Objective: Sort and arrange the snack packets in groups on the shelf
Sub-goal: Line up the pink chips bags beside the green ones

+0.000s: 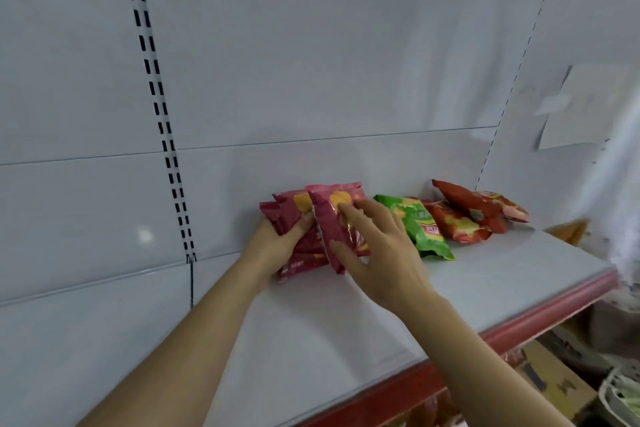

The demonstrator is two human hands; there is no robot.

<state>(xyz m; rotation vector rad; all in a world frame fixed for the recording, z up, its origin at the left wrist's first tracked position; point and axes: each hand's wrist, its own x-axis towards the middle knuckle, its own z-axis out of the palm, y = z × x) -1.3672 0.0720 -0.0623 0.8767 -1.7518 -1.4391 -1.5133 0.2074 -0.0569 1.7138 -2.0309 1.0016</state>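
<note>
Both hands, left hand (277,246) and right hand (377,250), hold glossy pink foil snack packets (325,218) upright; a loose grip could topple them onto the green plastic packet (415,222).

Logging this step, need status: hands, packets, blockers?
Left hand grips pink foil snack packets; right hand pinches the front one. Green packet and red packets lie unsorted alongside. Nothing blocking.

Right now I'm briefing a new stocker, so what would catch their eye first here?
Both hands at the shelf's back wall: the left hand grips a bunch of pink packets, the right hand holds another pink packet against them. To their right lie a green packet and a heap of red packets on the white shelf.
</note>
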